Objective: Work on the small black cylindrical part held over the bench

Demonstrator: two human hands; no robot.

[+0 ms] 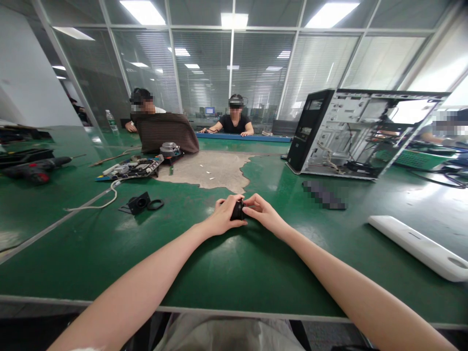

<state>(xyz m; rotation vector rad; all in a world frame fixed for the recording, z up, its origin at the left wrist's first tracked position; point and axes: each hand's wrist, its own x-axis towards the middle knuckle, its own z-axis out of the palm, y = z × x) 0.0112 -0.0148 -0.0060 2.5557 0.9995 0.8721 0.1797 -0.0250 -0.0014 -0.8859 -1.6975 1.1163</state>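
A small black cylinder (237, 210), which looks like a camera lens, is held between my hands just above the green table. My left hand (221, 217) wraps round its body, thumb below and fingers over the top. At its right end, the fingertips of my right hand (262, 210) pinch the rim. My fingers cover much of the part, so its details are hidden. To the left on the table lie a small black box with a round lens opening (139, 203) and a black ring (155, 204).
An open computer case (351, 134) stands at the right, with a blurred dark object (324, 195) and a long white device (417, 246) nearer. Left are circuit boards (129, 168), a power drill (36, 168) and a cable (97, 206). Two people (237, 119) sit across the table (219, 278).
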